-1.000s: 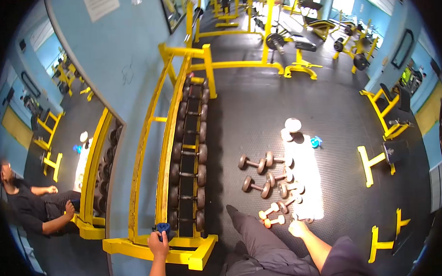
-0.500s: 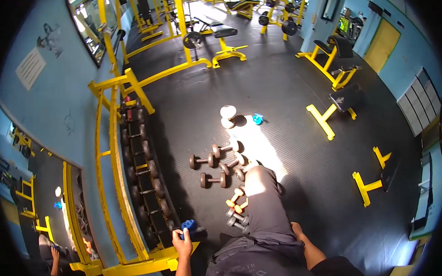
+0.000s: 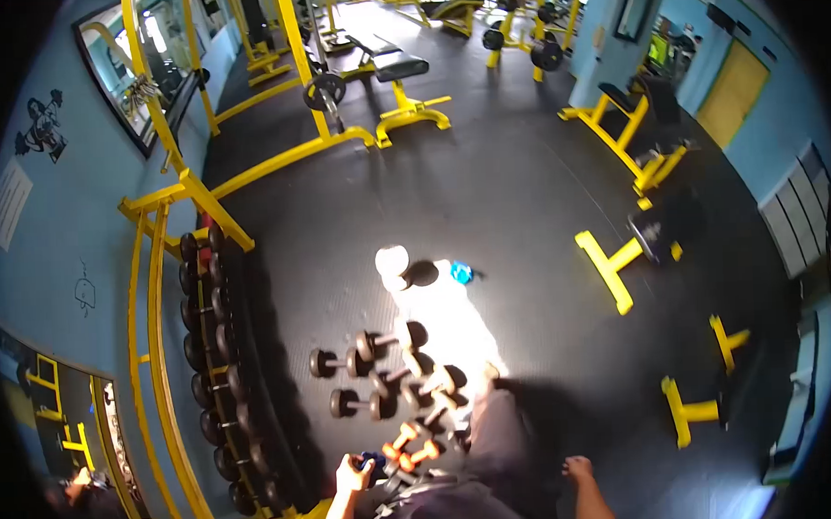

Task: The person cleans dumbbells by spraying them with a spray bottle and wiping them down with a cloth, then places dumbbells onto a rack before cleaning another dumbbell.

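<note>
At the bottom of the view, my left hand (image 3: 352, 473) is closed on a small dark-blue object (image 3: 371, 461), mostly hidden by the fingers; I cannot tell its kind. Close to it on the floor lie orange dumbbells (image 3: 405, 435) and dark grey dumbbells (image 3: 400, 481). My right hand (image 3: 578, 468) hangs out to the right of my leg, loosely curled and holding nothing. Ahead of my leg, several brown-black dumbbells (image 3: 356, 404) are scattered on the mat, some in bright sunlight.
A dumbbell rack (image 3: 204, 349) with a yellow frame runs along the left wall. Farther ahead stand a pale rounded object (image 3: 393, 260) and a blue item (image 3: 462, 272). Yellow-framed benches (image 3: 608, 271) occupy the right side, with a weight bench (image 3: 400, 68) at the back.
My view has shifted, with the floor dumbbells now lower and farther left. My right hand has swung away from my thigh. My left hand still holds the blue object, now nearer the orange dumbbells.
</note>
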